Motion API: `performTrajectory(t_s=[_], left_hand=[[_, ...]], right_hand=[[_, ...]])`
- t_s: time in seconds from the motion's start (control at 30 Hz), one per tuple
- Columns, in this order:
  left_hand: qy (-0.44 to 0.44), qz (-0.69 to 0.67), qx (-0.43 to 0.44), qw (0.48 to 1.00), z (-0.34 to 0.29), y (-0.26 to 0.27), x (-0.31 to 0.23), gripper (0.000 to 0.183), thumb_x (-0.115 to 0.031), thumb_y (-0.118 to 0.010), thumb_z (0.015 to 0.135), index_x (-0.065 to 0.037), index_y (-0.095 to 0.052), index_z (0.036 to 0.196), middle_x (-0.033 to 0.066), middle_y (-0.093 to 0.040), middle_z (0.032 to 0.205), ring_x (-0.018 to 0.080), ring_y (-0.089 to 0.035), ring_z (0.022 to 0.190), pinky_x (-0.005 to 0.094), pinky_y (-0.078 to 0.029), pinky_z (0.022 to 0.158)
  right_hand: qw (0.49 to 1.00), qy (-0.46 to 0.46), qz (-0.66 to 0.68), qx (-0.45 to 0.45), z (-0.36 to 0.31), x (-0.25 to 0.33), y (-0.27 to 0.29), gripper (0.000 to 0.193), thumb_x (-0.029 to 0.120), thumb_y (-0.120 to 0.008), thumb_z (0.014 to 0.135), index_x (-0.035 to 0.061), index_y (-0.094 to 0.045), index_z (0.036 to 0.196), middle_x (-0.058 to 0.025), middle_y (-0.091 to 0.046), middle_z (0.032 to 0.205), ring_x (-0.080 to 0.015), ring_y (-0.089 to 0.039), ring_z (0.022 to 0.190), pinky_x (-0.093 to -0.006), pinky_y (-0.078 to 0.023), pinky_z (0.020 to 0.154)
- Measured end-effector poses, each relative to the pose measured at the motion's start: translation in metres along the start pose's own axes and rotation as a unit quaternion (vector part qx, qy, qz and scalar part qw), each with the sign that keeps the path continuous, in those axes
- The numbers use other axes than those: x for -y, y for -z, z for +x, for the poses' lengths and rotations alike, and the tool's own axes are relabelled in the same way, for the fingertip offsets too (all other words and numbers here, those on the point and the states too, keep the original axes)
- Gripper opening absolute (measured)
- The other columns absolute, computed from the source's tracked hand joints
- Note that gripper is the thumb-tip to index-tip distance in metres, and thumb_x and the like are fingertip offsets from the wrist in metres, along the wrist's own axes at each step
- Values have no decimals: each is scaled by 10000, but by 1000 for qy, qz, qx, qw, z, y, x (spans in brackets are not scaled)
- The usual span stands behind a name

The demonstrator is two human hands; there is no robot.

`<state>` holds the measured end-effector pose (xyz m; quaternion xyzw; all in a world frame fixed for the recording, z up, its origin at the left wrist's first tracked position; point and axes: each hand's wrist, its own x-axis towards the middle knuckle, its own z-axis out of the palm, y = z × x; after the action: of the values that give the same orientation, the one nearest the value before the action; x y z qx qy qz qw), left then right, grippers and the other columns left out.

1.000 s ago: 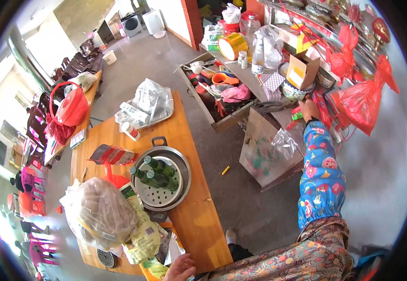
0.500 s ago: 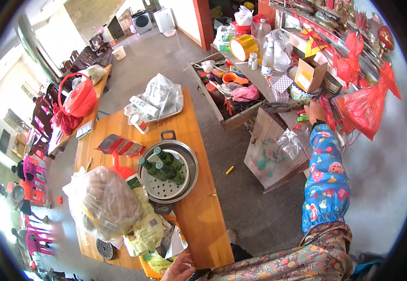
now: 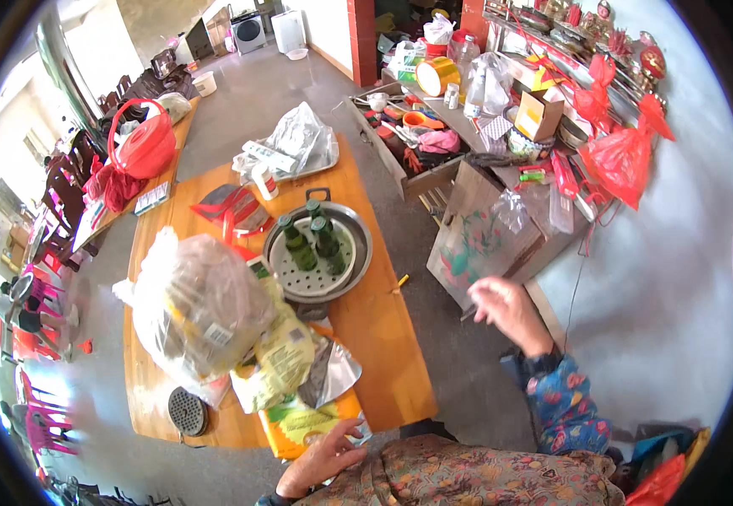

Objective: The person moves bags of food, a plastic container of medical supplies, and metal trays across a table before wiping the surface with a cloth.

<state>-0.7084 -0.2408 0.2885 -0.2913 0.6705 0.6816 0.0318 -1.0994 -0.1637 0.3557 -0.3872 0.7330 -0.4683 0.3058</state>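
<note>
My left hand (image 3: 326, 458) is at the table's near edge, fingers stretched out, beside a yellow package (image 3: 295, 428). Held in the air right of the table, my right hand (image 3: 512, 314) has loosely bent fingers and no visible object in them. A silver pot (image 3: 361, 253) on the wooden table (image 3: 392, 363) holds a perforated steamer tray with green glass bottles (image 3: 326, 244) on it. Left of the pot sits a bulging clear plastic bag (image 3: 202, 304). A yellowish bag (image 3: 282, 358) and an opened silver foil packet (image 3: 333, 375) lie between it and my left hand.
A cluttered cabinet with a pulled-out drawer (image 3: 400, 181) stands at the back right, its painted panel (image 3: 468, 236) leaning out. Red plastic bags (image 3: 624, 160) hang at the wall. A second table (image 3: 177, 152) with a red basket (image 3: 143, 148) is at left; a person sits far left.
My right hand has left the cluttered cabinet top and drawn back toward me. My left hand rests about where it was by the yellow package. The view has shifted.
</note>
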Motion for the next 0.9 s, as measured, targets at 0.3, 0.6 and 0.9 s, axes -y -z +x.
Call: performTrajectory(t_s=[0.3, 0.6, 0.9], left_hand=[[-24, 62, -21, 998, -137, 47, 66, 581, -180, -726, 819, -66, -457, 1321, 97, -608, 1043, 142, -596, 751, 300, -509, 637], [-93, 161, -218, 958, -279, 75, 183, 304, -126, -654, 809, -16, -611, 1089, 193, -599, 1135, 344, -579, 1056, 407, -479, 878], [-25, -18, -314, 949, -346, 109, 255, 193, -109, -572, 839, -43, -668, 992, 153, -678, 961, 340, -645, 909, 415, -526, 743]], right_hand=[[932, 93, 44, 349, -183, 51, -277, 169, 120, -602, 921, 11, -617, 1050, -74, -622, 1041, -151, -613, 915, -276, -486, 791], [778, 330, 32, 533, -220, 132, -468, 198, 193, -559, 916, 29, -562, 1026, -134, -588, 999, -320, -602, 934, -382, -503, 759], [673, 419, 41, 608, -233, 149, -585, 201, 220, -572, 867, 23, -569, 908, -154, -582, 896, -359, -606, 822, -448, -511, 695]])
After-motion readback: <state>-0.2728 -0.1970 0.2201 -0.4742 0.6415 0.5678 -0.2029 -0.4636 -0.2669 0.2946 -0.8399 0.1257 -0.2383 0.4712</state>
